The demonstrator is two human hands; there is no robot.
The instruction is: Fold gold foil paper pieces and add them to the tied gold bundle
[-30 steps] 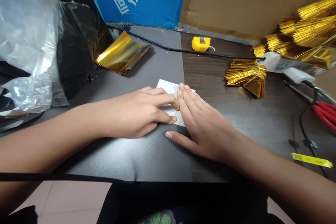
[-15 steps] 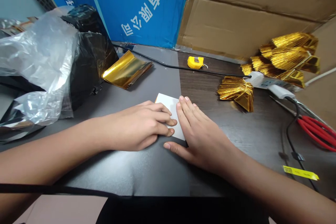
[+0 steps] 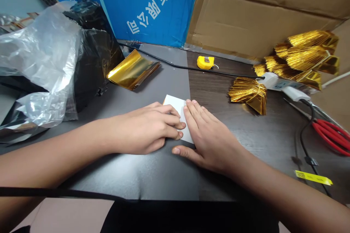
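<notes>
A small piece of white paper [image 3: 175,105] with a thin golden-orange edge lies flat on the grey mat [image 3: 164,174]. My left hand [image 3: 149,127] rests on it from the left, fingers bent and somewhat apart, their tips pressing the sheet. Along the paper's right edge my right hand [image 3: 203,131] lies flat, fingers stretched out and thumb spread toward the left hand. Both hands cover part of the sheet. Beyond them is a stack of gold foil paper [image 3: 132,71].
A black and clear plastic bag [image 3: 90,62] stands at left. Toward the back are a yellow tape measure [image 3: 205,62] and a black cable. Fanned gold foil bundles [image 3: 248,93] sit by a white power strip [image 3: 276,81]. A red cable coil [image 3: 332,134] lies at right.
The view has shifted slightly. Both hands keep nearly the same pose on the paper, with no clear movement against it.
</notes>
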